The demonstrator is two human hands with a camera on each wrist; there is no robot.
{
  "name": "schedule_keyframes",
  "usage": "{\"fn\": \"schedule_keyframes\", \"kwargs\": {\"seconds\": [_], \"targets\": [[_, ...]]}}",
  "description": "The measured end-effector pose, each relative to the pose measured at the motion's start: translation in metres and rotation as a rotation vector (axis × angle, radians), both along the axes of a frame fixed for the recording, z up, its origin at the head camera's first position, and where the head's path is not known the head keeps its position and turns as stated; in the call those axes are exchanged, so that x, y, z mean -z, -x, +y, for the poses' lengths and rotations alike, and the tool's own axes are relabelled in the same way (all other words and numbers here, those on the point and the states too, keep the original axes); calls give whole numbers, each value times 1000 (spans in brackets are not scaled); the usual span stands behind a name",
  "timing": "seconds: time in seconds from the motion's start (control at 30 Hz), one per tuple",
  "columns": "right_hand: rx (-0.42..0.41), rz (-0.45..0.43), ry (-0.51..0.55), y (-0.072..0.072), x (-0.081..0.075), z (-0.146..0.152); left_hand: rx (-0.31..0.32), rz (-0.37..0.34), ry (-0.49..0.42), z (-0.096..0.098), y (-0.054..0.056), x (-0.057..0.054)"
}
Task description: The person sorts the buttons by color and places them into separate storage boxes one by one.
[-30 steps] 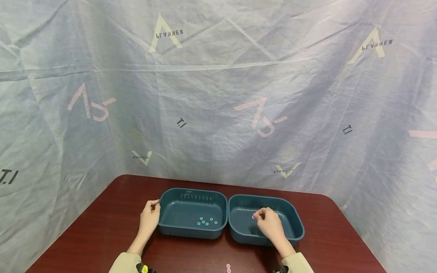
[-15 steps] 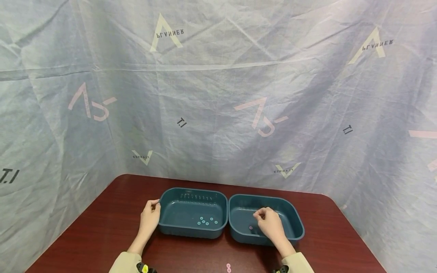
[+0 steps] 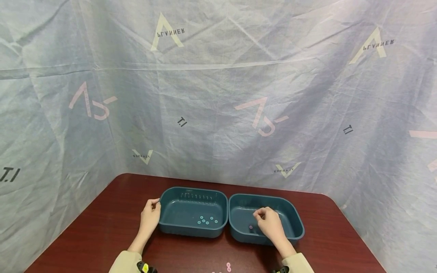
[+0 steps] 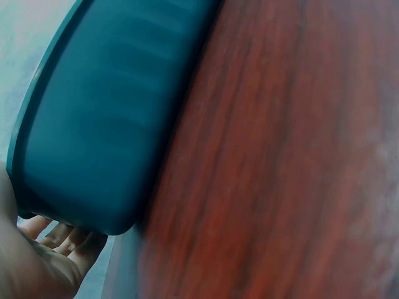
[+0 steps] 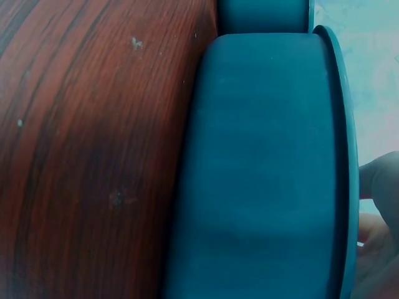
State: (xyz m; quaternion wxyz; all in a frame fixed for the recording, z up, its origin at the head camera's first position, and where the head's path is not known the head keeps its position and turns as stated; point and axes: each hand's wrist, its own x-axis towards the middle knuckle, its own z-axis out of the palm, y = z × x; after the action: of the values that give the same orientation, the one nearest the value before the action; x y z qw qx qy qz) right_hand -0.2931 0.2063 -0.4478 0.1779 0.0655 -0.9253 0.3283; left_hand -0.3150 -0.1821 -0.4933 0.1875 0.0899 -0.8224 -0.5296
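My left hand (image 3: 150,215) grips the left end of the left dark teal plastic tray (image 3: 192,232) by its rim. In the left wrist view, its fingers (image 4: 80,252) curl against the outside of the end wall. Several small light-blue rings (image 3: 203,221) lie on that tray's floor, toward the front right. My right hand (image 3: 269,223) hovers over the right teal tray (image 3: 294,212) with thumb and fingertips drawn together, nothing showing between them. One small pink ring (image 3: 250,227) lies on the floor of this tray, left of the hand.
Both trays stand side by side on a dark red wooden table (image 3: 191,254). More pink rings (image 3: 228,267) lie on the table near the bottom of the head view. A pale printed cloth (image 3: 218,94) hangs behind and around the table.
The pink ring held in my right fingertips a second ago dropped onto the right tray's floor. Both hands have stayed in place. More pink pieces show at the head view's bottom edge.
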Motion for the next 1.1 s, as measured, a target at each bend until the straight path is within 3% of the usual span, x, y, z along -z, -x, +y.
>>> {"fn": "schedule_keyframes", "kwargs": {"seconds": [0.17,0.63,1.1], "targets": [[-8,-25,27,-2,-3,-3,8,-9,-2,-1,-1,-1],[-68,27,83,-14,-11,-17,21,-15,-10,-1,-1,0],[-160,6,51,-33,-14,-34,12,-10,-9,0,-2,-2]]}}
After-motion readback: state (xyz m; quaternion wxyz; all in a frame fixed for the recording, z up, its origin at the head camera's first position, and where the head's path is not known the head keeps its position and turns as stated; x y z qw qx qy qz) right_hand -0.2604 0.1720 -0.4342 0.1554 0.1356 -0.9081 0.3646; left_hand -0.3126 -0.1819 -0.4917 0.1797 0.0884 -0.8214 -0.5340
